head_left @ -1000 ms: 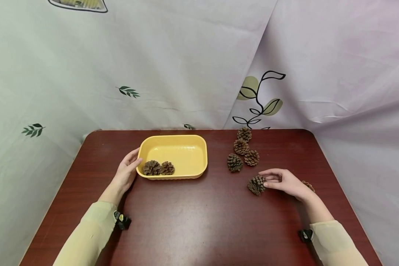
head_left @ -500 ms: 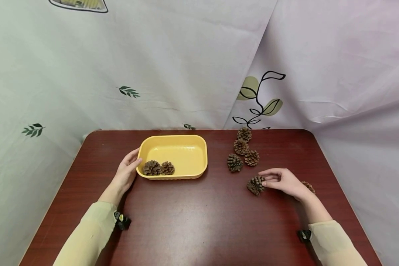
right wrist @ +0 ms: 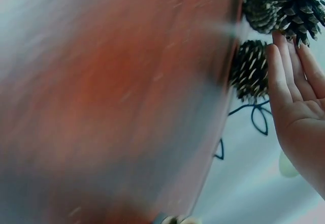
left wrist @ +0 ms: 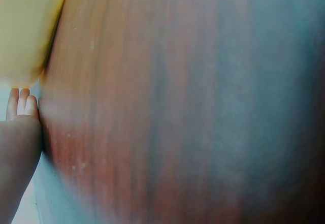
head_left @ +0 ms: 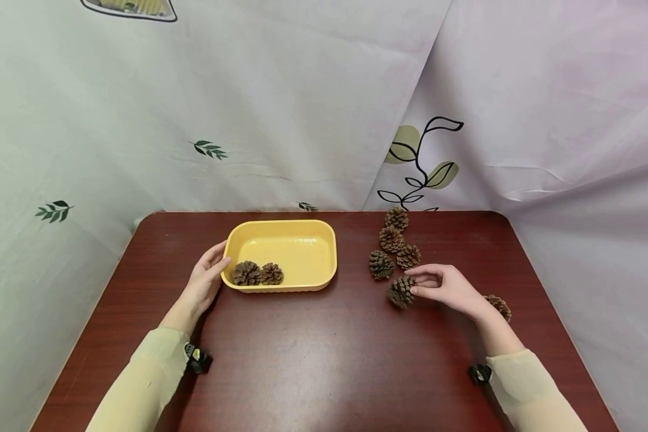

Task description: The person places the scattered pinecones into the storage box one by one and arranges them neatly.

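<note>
At the left end of the yellow tray (head_left: 305, 258), my left hand (head_left: 204, 277) grips the rim, thumb over the edge. Two brown pine cones (head_left: 246, 273) lie in the tray's near left corner. My right hand (head_left: 447, 289) pinches another pine cone (head_left: 401, 293) between thumb and fingers, right of the tray and close over the table. The right wrist view has this pine cone (right wrist: 303, 8) at the fingertips, with loose cones behind it. In the left wrist view, the fingers of the left hand (left wrist: 21, 127) reach the tray's end (left wrist: 30, 26).
Several pine cones (head_left: 391, 239) form a loose group near the far edge of the dark red table (head_left: 302, 354), right of the tray. One more pine cone (head_left: 499, 307) lies partly behind my right wrist. A pale printed curtain (head_left: 302, 108) hangs directly behind the table.
My right hand has moved left and slightly away from me with the pine cone, now close to the loose group. More of the cone by my right wrist shows. My left hand stays put.
</note>
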A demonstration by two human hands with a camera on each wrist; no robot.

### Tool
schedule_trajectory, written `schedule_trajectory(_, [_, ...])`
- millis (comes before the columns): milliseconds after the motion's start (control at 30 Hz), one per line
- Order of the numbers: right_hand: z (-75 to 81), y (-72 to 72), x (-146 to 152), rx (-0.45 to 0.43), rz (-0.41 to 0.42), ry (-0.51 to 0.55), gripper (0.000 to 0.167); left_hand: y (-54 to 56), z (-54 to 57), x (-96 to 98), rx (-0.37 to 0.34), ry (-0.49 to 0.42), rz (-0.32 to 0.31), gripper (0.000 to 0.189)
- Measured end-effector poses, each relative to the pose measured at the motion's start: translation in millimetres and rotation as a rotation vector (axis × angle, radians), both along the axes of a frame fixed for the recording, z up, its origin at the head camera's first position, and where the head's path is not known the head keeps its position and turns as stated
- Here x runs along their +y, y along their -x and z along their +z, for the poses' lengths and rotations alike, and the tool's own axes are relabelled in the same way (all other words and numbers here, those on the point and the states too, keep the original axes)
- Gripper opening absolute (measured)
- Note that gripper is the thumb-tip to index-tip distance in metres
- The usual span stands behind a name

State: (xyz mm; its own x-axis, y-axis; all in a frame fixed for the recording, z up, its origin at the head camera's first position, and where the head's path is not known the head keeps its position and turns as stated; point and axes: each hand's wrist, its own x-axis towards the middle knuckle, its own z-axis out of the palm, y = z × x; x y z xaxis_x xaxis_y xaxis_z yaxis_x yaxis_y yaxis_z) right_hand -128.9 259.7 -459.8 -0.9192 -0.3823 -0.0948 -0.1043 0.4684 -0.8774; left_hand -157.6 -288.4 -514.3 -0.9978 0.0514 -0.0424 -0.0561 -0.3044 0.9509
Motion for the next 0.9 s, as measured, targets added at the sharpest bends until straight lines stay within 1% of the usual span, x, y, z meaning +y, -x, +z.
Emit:
schedule_trajectory(300, [7.3, 15.2, -29.8, 0.025, 0.022, 0.046, 0.04, 0.2, -0.2, -0.2, -0.003, -0.004, -0.005, 0.039])
schedule_trajectory(533, [15.3, 25.0, -57.4, 0.026, 0.047, 0.114, 0.042, 0.2, -0.3, -1.0, -0.005, 0.008, -0.006, 0.038])
schedule_trajectory(900, [21.6, 41.5, -97.1, 0.07, 0.05, 0.157, 0.041, -0.2, 0.5, -0.7, -0.019, 0.014, -0.004, 0.037])
